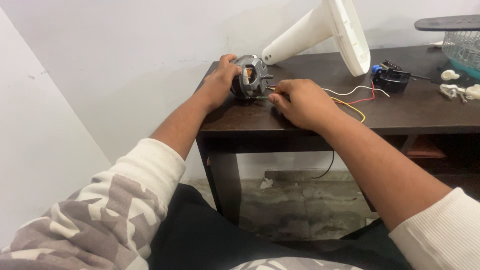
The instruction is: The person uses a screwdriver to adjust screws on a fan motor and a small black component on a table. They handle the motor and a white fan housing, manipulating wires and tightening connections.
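— Grey metal, that is what our small motor (250, 76) is made of, with a bit of orange showing inside. It sits near the top middle of the picture, on the left end of the dark brown table (425, 107).

— How are we holding it?

— Our left hand (220, 82) is wrapped around its left side and keeps it steady. Our right hand (300, 102) is just to the right of it, with the fingertips pinched on the thin wires (350, 95) where they come out of the motor.

— How do we do this part well?

— We think the left hand should grip firm so the motor does not roll. The pinch should be gentle and close to the motor, because a hard tug could snap a wire.

— Where do the wires go?

— White, red and yellow ones curl to the right, toward a little black box (392, 79) with a blue knob.

— Any boxes or stickers with writing?

— We see no packages, labels or signs. Above the wires lies a white plastic fan stand (325, 30), tipped on its side. At the far right edge are a clear grille (462, 47) and some small white plastic bits (452, 82).
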